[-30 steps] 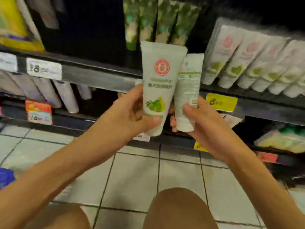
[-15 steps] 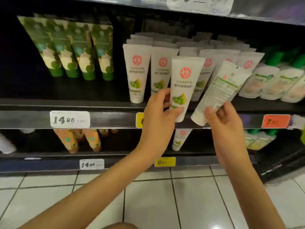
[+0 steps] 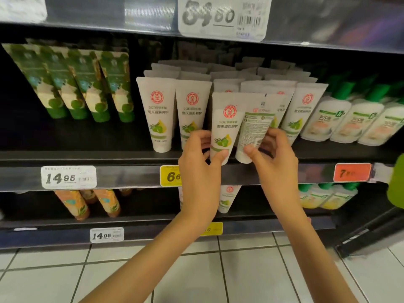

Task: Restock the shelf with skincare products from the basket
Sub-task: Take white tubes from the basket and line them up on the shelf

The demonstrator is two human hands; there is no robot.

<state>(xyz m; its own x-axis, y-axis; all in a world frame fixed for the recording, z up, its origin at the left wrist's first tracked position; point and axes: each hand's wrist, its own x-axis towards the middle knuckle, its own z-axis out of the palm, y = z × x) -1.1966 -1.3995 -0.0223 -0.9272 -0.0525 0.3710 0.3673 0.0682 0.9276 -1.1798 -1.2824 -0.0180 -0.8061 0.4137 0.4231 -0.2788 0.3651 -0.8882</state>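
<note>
At shelf (image 3: 109, 158), left hand (image 3: 200, 171) gripping tube (image 3: 225, 125), right hand (image 3: 277, 169) reversed tube (image 3: 253, 132)

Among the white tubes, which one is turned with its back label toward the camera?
The tube pinched by the right hand: it shows fine print, while the other tubes show the red round logo.

The left grip (image 3: 197, 171) and right grip (image 3: 278, 171) are bare, like both slim forearms (image 3: 157, 259).

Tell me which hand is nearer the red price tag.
Right. The right hand is left of the red price tag; the left hand is farther left, overlapping the yellow tag.
</note>
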